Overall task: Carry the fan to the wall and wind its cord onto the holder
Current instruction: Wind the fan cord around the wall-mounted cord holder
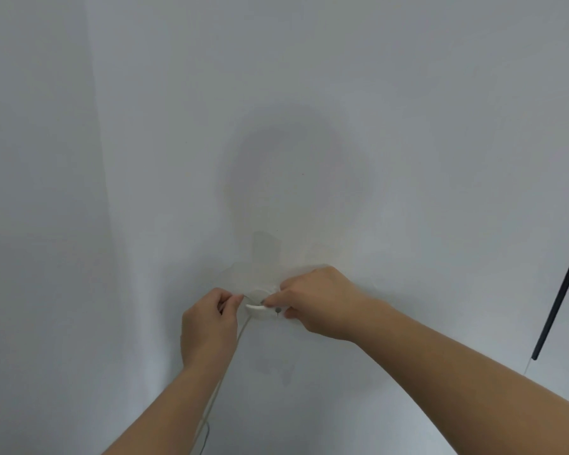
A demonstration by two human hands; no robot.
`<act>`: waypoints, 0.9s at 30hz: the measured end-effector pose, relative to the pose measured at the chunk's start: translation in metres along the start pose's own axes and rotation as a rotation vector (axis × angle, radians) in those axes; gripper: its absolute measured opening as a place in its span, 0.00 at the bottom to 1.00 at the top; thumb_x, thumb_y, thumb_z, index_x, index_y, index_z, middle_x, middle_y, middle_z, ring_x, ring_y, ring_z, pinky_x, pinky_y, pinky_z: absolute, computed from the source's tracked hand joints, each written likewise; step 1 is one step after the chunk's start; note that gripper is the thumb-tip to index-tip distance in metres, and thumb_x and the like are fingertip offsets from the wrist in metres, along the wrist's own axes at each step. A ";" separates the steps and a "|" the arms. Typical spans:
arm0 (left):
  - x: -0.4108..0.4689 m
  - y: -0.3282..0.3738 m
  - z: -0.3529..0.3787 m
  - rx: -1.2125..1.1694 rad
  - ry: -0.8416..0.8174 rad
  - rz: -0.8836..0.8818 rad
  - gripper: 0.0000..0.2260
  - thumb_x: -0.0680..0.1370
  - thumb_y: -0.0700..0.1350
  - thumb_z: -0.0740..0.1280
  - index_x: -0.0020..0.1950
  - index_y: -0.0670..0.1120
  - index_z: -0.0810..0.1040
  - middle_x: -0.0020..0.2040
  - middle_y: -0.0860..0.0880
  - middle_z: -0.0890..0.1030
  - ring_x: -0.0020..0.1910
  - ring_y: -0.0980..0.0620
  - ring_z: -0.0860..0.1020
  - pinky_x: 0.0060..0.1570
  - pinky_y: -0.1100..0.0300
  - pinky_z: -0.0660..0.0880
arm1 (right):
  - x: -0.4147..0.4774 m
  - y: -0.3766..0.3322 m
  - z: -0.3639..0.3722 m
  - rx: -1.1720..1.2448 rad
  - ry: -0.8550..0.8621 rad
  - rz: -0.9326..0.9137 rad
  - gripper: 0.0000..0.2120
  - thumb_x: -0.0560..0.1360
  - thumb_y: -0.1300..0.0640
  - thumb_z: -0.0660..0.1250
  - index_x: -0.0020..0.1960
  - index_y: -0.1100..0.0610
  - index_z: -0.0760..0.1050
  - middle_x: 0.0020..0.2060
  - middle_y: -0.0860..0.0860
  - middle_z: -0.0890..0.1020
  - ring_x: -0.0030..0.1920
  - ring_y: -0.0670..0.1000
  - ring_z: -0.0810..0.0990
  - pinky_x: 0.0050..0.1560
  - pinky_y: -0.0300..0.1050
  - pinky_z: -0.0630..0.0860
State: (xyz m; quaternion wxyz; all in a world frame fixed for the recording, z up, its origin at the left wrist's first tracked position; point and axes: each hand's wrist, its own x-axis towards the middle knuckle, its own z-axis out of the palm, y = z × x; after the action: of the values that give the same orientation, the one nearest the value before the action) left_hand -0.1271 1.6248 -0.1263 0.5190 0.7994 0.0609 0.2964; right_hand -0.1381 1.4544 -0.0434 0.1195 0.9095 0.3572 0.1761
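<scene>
A small white cord holder [258, 308] is fixed to the white wall [309, 126] at about hand height. My left hand [209, 323] is closed on the white cord [224, 369] just left of the holder; the cord hangs down from it past my left forearm. My right hand [316, 302] pinches the holder's right side with thumb and fingers, and part of the holder is hidden behind them. The fan is out of view.
A wall corner runs down the left side [96, 159]. A thin dark pole [562, 290] leans at the right edge, with a thin pale cord below it. A round shadow lies on the wall above my hands.
</scene>
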 end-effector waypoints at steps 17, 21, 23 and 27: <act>-0.010 -0.004 -0.028 -0.312 -0.007 0.118 0.21 0.81 0.40 0.60 0.28 0.38 0.71 0.21 0.52 0.66 0.23 0.54 0.62 0.31 0.58 0.62 | 0.019 -0.032 0.005 -0.006 0.120 0.285 0.18 0.76 0.37 0.59 0.46 0.51 0.76 0.42 0.52 0.81 0.43 0.56 0.78 0.39 0.45 0.64; -0.013 0.000 -0.027 -0.344 0.003 0.129 0.23 0.81 0.40 0.60 0.25 0.43 0.68 0.21 0.52 0.65 0.23 0.55 0.61 0.30 0.59 0.61 | 0.024 -0.041 0.006 -0.011 0.151 0.342 0.20 0.76 0.38 0.59 0.47 0.54 0.76 0.41 0.53 0.82 0.38 0.56 0.75 0.38 0.45 0.64; -0.013 0.002 -0.026 -0.363 -0.008 0.147 0.22 0.80 0.43 0.60 0.24 0.44 0.67 0.21 0.52 0.65 0.22 0.56 0.61 0.31 0.59 0.61 | 0.026 -0.044 0.006 -0.015 0.175 0.370 0.20 0.78 0.40 0.57 0.47 0.55 0.77 0.41 0.54 0.82 0.37 0.57 0.75 0.38 0.45 0.63; -0.015 0.007 -0.024 -0.390 -0.049 0.176 0.20 0.75 0.48 0.58 0.23 0.47 0.66 0.20 0.53 0.64 0.22 0.56 0.61 0.31 0.59 0.60 | 0.024 -0.043 0.007 -0.004 0.214 0.415 0.12 0.80 0.50 0.54 0.50 0.56 0.73 0.43 0.55 0.82 0.40 0.59 0.78 0.31 0.45 0.59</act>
State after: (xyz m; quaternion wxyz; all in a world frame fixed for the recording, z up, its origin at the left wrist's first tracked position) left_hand -0.1536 1.6345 -0.1197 0.6374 0.6930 -0.0805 0.3271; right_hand -0.1447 1.5011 -0.0591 0.0441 0.9393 0.1727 0.2933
